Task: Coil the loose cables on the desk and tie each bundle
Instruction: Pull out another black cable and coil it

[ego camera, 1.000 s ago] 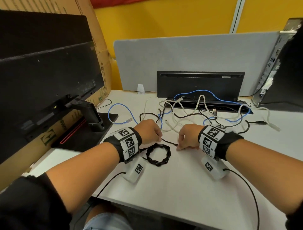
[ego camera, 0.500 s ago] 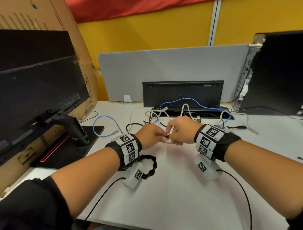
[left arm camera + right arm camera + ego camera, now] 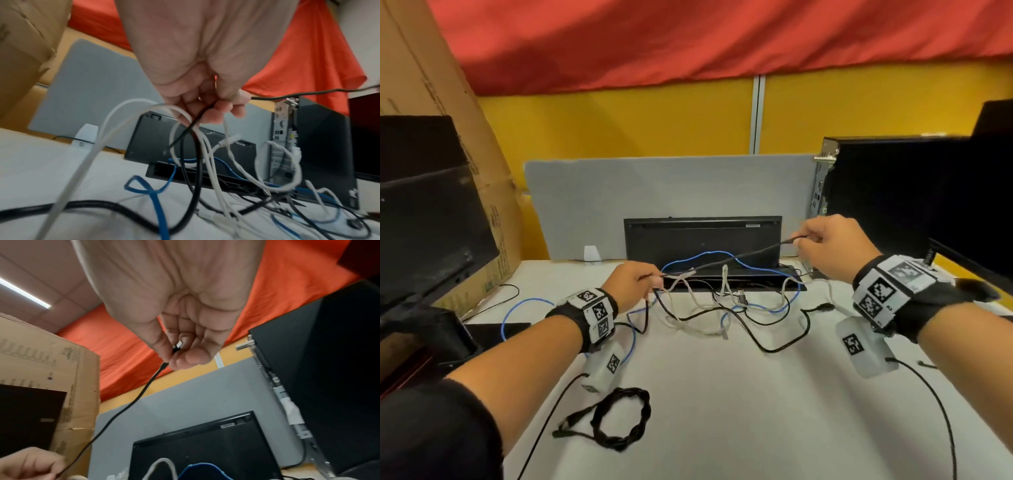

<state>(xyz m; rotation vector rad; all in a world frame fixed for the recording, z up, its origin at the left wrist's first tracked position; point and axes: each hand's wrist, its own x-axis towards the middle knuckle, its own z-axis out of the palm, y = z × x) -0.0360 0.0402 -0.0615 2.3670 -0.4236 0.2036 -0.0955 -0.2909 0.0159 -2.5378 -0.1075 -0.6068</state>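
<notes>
Two hands now stretch a thin black cable taut above the desk.
Right hand pinches its plug, lifted rightward; left hand grips the other stretch; one black coil lies finished, tangle remains.

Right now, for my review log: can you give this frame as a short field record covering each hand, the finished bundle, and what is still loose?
left hand: grips the thin black cable together with white cable loops
right hand: fingers pinch the black cable's plug end, raised
black cable: stretched in the air between both hands
finished bundle: black coil lying on the desk nearest the person
still loose: blue cable, white and black cables tangled ahead
</notes>
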